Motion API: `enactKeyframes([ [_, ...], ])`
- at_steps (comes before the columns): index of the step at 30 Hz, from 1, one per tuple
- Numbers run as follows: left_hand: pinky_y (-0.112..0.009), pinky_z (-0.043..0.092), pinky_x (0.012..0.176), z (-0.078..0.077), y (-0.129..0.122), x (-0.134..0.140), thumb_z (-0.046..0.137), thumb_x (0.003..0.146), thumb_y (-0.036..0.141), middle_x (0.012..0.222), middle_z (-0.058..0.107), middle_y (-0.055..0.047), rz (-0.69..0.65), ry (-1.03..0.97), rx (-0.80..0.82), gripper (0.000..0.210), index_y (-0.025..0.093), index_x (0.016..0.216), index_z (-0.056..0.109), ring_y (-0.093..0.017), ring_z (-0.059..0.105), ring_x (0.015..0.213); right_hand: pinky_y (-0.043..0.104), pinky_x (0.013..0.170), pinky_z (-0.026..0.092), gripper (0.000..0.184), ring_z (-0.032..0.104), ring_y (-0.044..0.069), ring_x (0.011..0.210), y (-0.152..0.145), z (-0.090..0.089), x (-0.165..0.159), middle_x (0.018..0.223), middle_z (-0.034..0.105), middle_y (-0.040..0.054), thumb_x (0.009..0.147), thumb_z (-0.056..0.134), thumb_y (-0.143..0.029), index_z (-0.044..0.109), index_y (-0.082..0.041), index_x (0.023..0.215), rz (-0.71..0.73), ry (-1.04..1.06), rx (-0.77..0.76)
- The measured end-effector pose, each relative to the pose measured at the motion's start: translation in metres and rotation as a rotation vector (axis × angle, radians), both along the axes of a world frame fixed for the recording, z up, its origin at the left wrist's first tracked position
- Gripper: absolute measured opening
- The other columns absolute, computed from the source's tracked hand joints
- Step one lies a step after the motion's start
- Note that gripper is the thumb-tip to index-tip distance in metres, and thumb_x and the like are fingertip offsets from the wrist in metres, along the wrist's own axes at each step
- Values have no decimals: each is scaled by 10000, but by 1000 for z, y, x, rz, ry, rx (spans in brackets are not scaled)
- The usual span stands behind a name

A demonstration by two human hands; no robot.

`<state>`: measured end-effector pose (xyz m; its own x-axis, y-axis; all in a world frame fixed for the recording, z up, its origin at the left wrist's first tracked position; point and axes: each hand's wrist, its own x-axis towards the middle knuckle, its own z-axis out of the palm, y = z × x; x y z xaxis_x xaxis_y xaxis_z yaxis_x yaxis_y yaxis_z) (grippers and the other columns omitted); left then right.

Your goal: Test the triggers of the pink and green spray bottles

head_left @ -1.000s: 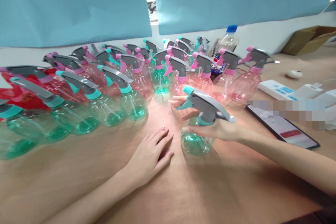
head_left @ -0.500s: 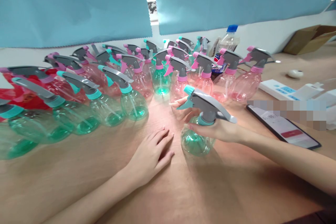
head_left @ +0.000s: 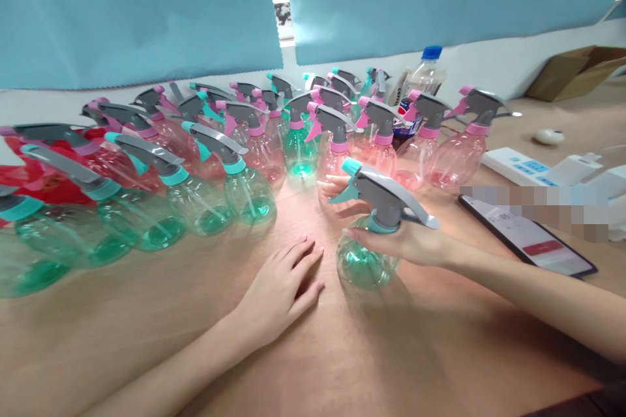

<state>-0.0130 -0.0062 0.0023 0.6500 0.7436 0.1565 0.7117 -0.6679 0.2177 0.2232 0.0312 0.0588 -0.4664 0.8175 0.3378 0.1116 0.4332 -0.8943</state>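
Observation:
A clear green spray bottle [head_left: 368, 262] with a grey and turquoise trigger head stands upright on the table in front of me. My right hand [head_left: 411, 244] is around its upper body, thumb across the near side. The fingers of that hand reach out behind the bottle and are partly hidden by it. To the left of this bottle, my left hand [head_left: 286, 283] lies flat on the wooden table [head_left: 303, 365], fingers a little apart, holding nothing. Closest beyond it is another green spray bottle [head_left: 250, 195] at the end of a green row.
Many pink spray bottles [head_left: 457, 156] and green ones crowd the back and left. At right lie a phone [head_left: 528, 234], a white power strip [head_left: 518, 166] and a small white object [head_left: 548, 137]. A blue-capped bottle [head_left: 430, 75] and cardboard box [head_left: 572, 75] stand farther back.
The fingers of my right hand behind the bottle have straightened a little. My left hand and the bottles stay where they were.

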Motion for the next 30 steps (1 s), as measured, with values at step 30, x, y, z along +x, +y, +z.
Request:
enactKeyframes([
  [30, -491, 377, 1069, -1, 0, 1, 459, 964, 344, 1413, 481, -145, -6, 14, 9, 431, 153, 1350, 479, -290, 424, 1315, 301, 686, 564, 113, 651, 164, 808, -2, 11, -3, 951, 648, 21, 718, 540, -107, 530, -218, 704, -51, -28, 138],
])
